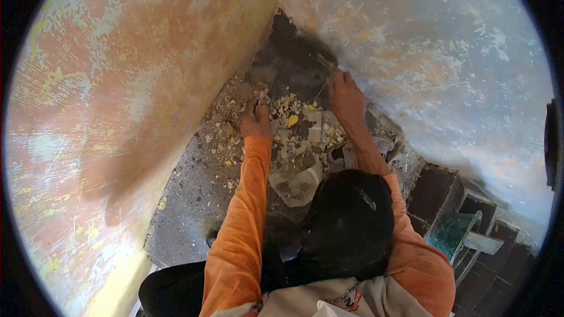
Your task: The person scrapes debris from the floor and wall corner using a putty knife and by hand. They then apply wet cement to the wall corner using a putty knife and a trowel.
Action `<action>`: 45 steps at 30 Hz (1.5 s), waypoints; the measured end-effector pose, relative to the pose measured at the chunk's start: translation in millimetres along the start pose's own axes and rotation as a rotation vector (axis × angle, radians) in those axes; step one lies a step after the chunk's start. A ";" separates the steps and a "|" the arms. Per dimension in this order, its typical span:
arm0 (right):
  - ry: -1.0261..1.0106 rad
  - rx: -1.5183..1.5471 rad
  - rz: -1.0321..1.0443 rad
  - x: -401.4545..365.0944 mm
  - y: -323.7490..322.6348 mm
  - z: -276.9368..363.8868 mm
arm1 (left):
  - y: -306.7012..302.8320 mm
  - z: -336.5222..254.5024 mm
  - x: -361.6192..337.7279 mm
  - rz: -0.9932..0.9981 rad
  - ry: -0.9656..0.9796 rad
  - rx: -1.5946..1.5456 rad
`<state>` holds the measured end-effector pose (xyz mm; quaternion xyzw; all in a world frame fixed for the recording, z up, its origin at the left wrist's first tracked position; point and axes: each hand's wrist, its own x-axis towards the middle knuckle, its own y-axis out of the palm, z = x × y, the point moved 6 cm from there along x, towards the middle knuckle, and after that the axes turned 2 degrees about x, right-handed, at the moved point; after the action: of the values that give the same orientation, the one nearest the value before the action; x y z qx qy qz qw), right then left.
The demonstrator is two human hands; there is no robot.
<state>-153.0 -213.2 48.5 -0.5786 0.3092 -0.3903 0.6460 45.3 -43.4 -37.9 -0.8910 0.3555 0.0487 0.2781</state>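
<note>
L hand (pixel 256 120) sits on paint flakes (pixel 292 118) on the floor (pixel 188 199), fingers bent down; can't tell if gripping. Flakes lie from its fingertips toward 3 o'clock. R hand (pixel 346 98): fingers closed on a thin tool (pixel 321 90), pointing 10 o'clock into the corner (pixel 294 58). Best, I'd judge: short low strokes, L hand kept off the tool.

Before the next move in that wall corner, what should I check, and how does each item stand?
1. Left hand on the paint flakes: ok, it rests on them.
2. Right hand at the dark patch: ok, its fingertips reach the patch.
3. Tool in right hand: cannot tell, something thin, blurred.
4. Floor swept: not ok, flakes litter it.
5. Green object clear of both hands: ok.
</note>
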 end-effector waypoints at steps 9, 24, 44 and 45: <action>-0.029 -0.113 -0.102 -16.2 1.1 -10.5 | -4.0 -13.7 -11.5 0.028 0.011 -0.050; -0.185 -0.420 -0.177 6.1 -9.6 15.8 | -8.2 -15.0 3.0 -0.087 0.125 -0.213; -0.093 -0.171 -0.022 -26.8 27.7 15.2 | 34.9 59.9 40.5 -0.137 0.109 -0.453; -0.090 -0.171 -0.019 -22.8 28.9 15.1 | 24.9 44.8 34.0 -0.134 0.107 -0.451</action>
<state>-147.4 -185.3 20.8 -0.6516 0.3065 -0.3420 0.6038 59.0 -55.0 -96.7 -0.9535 0.2898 0.0611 0.0553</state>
